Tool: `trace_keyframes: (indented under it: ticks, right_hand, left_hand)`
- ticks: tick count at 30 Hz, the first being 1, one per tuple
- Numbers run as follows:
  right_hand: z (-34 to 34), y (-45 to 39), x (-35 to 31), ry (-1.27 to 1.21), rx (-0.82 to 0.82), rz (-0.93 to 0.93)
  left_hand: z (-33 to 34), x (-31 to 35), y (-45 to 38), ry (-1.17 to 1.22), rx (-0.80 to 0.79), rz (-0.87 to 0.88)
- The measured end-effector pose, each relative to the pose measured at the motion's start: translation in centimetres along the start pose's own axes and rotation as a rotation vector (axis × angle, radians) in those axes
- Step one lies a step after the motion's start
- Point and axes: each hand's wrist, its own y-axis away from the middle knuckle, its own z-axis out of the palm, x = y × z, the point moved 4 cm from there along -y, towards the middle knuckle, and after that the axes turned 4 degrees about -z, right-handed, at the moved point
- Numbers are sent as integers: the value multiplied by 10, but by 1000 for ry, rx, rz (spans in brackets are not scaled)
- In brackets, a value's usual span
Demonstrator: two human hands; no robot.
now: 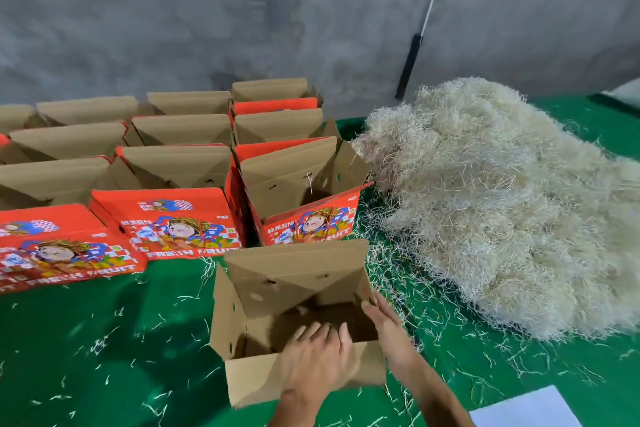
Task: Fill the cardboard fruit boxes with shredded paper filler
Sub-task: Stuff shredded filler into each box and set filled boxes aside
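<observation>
Nearest, the left hand lies with straight fingers over the near flap of an open plain cardboard box, fingertips reaching into it, gripping nothing. The right hand is also open, its flat fingers pressed against the inside of the box's right wall. The box stands on the green desk, which is strewn with loose paper strands. At the near right corner lies a white sheet. Just right of the box, a big heap of shredded paper rests on the desk. Farther back stand rows of open red printed fruit boxes, against a grey wall.
</observation>
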Motion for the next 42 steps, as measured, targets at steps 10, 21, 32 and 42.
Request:
trace_keyframes:
  ticks: [10, 21, 32, 42]
  right_hand:
    - [-11, -9, -18, 55, 4, 53]
    - [-105, -12, -146, 445, 282, -480]
    - [-260, -107, -225, 1176, 707, -456]
    - [-314, -195, -221, 746, 457, -423]
  left_hand:
    - [-8, 52, -42, 248, -36, 92]
    - [-27, 157, -146, 482, 99, 204]
    - [13, 273, -297, 576, -301, 55]
    - [60, 315, -410, 503, -456, 290]
